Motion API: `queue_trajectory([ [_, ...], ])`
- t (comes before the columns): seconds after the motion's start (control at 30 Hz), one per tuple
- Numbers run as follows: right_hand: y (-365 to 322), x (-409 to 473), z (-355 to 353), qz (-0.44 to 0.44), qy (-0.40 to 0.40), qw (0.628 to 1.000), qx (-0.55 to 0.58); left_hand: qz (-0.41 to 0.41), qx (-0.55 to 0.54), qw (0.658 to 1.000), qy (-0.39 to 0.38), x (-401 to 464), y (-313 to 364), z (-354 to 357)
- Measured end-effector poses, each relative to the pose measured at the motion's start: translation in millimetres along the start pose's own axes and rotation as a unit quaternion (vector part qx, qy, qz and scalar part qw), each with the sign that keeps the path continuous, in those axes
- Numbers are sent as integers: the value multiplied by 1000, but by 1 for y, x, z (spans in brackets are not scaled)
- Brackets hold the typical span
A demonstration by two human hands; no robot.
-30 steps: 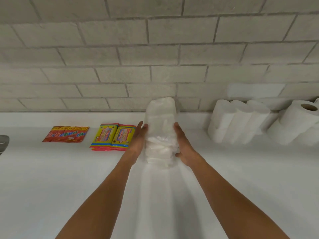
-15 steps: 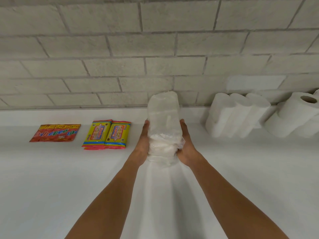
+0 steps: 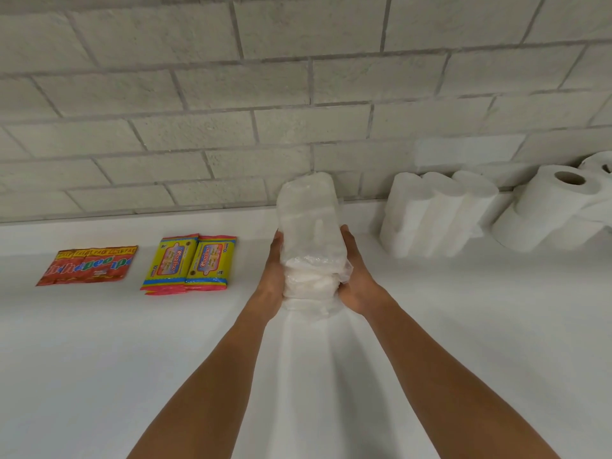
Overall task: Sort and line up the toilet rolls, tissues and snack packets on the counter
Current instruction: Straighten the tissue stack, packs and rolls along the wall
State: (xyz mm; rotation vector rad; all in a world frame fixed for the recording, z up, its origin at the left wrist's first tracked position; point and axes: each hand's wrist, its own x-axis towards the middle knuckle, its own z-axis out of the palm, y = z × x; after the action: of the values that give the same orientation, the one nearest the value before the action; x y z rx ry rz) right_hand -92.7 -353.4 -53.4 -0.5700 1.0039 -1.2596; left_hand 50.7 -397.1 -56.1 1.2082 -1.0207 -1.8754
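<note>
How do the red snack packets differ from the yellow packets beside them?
The red snack packets are red with orange lettering; the yellow packets have blue borders and pink labels. The red ones lie farther left, the yellow ones nearer the left hand. Both lie flat on the counter, untouched.
</note>
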Motion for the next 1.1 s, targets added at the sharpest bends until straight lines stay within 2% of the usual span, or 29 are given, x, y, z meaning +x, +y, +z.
queue_trajectory([
  [0.47, 2, -1, -3, 10, -3, 999, -32, -6, 6, 1000, 3, -6, 6, 1],
  [0.57, 1, -4, -4, 32, 33, 997, -58, 3, 15, 1000, 24, -12, 10, 0],
  [0.73, -7, -17, -8, 55, 125, 988, -74, 74, 87, 984, 137, -24, 24, -8],
  [0.93, -21, -44, -23, 14, 148, 980, -132, 176, 235, 944, 152, -46, 44, -7],
  [1.1, -37, -72, -39, -37, 150, 967, -201, 267, 294, 905, 150, -67, 56, 16],
])
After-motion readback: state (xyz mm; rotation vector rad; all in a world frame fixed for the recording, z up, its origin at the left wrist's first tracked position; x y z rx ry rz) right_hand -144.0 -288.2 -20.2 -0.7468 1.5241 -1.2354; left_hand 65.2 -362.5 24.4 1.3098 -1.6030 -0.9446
